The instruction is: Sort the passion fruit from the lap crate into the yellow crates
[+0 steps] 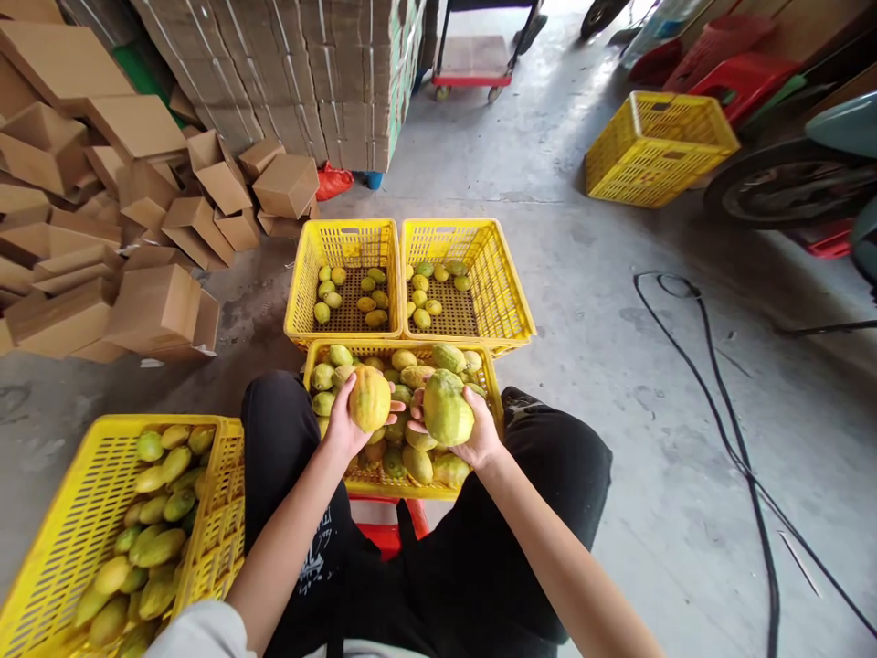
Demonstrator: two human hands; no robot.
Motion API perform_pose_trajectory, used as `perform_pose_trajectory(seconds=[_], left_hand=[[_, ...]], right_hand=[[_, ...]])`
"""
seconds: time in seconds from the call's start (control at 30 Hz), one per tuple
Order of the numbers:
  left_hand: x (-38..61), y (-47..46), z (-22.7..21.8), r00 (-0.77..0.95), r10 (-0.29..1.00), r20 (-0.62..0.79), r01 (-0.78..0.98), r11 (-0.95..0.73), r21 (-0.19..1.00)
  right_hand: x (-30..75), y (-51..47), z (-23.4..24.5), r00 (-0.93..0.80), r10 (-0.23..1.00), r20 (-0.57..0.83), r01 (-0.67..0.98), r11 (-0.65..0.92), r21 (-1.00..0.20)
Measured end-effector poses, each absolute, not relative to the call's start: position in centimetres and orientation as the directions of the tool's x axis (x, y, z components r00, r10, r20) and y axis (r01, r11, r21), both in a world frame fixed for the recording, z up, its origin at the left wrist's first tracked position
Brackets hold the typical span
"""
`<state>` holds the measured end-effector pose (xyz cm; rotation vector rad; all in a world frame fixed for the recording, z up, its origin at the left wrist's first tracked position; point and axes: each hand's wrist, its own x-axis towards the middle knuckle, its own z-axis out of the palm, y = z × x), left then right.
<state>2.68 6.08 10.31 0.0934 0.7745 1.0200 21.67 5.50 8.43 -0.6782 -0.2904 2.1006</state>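
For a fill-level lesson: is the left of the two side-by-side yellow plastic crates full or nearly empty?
Nearly empty: the left yellow plastic crate holds few small yellow-green fruits, mesh floor showing between them.

Palm of the left hand [341,428] hidden behind the orange-yellow fruit [370,399] in its grasp; most of the right hand [481,440] likewise behind the larger green-yellow fruit [447,409]. Beneath both, near yellow crate [384,344] partly covered, lower layers out of sight. Red stool [384,537] mostly masked by black trousers [480,567]. At lower left, fruit-filled crate [61,539] cut by 2 edges. Scooter [840,128] clipped at right, trolley [472,57] at top. Cable [744,466] off the bottom edge.
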Motion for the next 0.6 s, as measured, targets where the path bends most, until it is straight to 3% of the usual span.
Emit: perform_pose_trajectory(seconds=[0.2, 0.6], left_hand=[[3.1, 6.1, 10.2, 0.37, 0.765, -0.527, -0.706, 0.6, 0.377], [2.9, 6.1, 9.7, 0.383, 0.739, -0.554, -0.746, 0.602, 0.286]], right_hand=[[20.8, 5.8, 8.2, -0.456, 0.751, -0.478, -0.681, -0.64, -0.356], [21.3, 6.0, 9.5, -0.428, 0.816, -0.388, -0.711, -0.569, -0.413]])
